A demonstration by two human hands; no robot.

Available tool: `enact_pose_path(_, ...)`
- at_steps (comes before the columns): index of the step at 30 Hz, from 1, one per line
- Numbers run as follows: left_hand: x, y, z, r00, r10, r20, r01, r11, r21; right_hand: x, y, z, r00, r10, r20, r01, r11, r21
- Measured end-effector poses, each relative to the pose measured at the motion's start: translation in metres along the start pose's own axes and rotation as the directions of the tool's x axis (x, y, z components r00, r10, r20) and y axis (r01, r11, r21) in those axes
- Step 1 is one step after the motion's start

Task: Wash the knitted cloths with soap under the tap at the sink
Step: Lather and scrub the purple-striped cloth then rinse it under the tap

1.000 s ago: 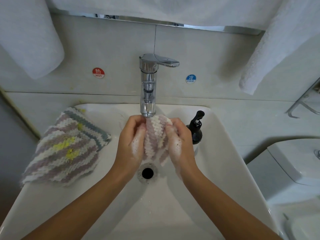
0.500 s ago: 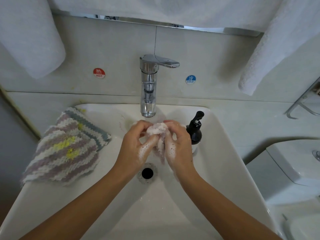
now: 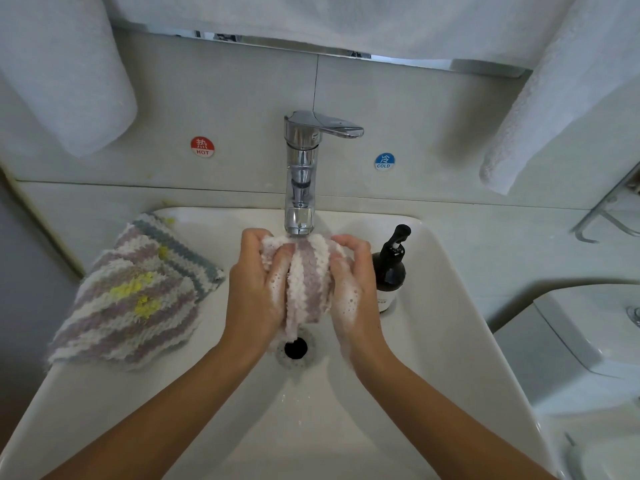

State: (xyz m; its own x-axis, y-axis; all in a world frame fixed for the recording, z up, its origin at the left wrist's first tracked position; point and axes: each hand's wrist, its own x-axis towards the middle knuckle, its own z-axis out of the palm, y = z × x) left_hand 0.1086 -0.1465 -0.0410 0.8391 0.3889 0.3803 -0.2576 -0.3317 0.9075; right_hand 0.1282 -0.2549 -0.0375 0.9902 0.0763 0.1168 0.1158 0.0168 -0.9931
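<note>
Knitted pink-and-white striped cloth sits between both hands directly under the spout of the chrome single-lever tap, over the bowl of the white ceramic sink. One view only, from the head camera.

Change noted: half a second ago the cloth was bunched into a small wad, low between the palms and clear of the spout. It is now drawn out lengthwise, its top edge raised to touch or nearly touch the spout mouth and its lower end hanging toward the round black drain hole. This matches its position a full second ago, so the motion reads as a repeating scrub stroke.

Hands: the left hand grips the cloth's left side, fingers curled over the top edge. The right hand grips the right side likewise. Lather covers both palms and the cloth edges.

Whether water is running cannot be told; no stream is visible.

Judgement: the soaping of this cloth is under way and rinsing is likely not finished, given the foam remaining.

Second item: a larger knitted cloth striped in mauve, white and grey with yellow patches lies on the sink's left rim, apart from the hands. It looks dry and is probably unwashed. A dark pump soap bottle stands just beside the right hand.
</note>
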Motion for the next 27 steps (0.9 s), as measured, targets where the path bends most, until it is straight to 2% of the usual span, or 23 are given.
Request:
enact_pose_path(3,-0.008,0.004,0.004,0.998,-0.011,0.069,0.012,1.000,-0.014,-0.004,-0.002,0.003,0.999,-0.026,0.024,0.025,0.998,0.056)
enact_pose_path(5,-0.012,0.004,0.008,0.996,0.031,0.079,-0.034,0.999,0.039,-0.005,-0.005,0.006,0.998,-0.060,0.003,0.060,0.998,0.014)
enact_pose_path(9,-0.021,0.005,0.017,0.998,0.052,0.042,-0.053,0.999,0.014,0.002,-0.001,0.008,0.994,-0.058,-0.088,0.057,0.998,-0.013)
enact_pose_path(12,-0.026,0.012,0.024,0.999,-0.035,-0.009,0.034,0.998,-0.047,0.002,0.003,0.014,0.991,-0.025,-0.131,0.029,0.999,0.025)
enact_pose_path(16,-0.002,0.003,0.025,0.980,-0.141,-0.137,0.144,0.989,0.015,-0.016,0.010,0.023,0.996,0.054,-0.066,-0.052,0.998,0.034)
enact_pose_path(18,-0.006,0.003,0.026,0.978,-0.169,-0.126,0.170,0.985,0.001,-0.012,0.009,0.021,0.998,0.054,-0.032,-0.055,0.998,-0.014)
enact_pose_path(20,-0.024,0.011,0.030,0.980,-0.193,-0.045,0.193,0.981,-0.011,0.002,0.007,0.015,0.996,0.065,-0.067,-0.069,0.996,-0.061)
enact_pose_path(22,-0.031,0.016,0.034,0.977,-0.212,-0.002,0.212,0.977,-0.025,0.008,0.004,0.013,0.989,0.106,-0.104,-0.109,0.994,-0.025)
enact_pose_path(25,-0.009,0.003,0.030,0.976,-0.188,-0.110,0.189,0.982,-0.007,-0.008,0.006,0.020,0.994,0.100,-0.037,-0.100,0.995,0.014)
enact_pose_path(27,-0.001,-0.005,0.025,0.976,-0.182,-0.119,0.181,0.983,-0.019,-0.014,0.009,0.023,0.997,0.081,0.007,-0.081,0.996,-0.022)
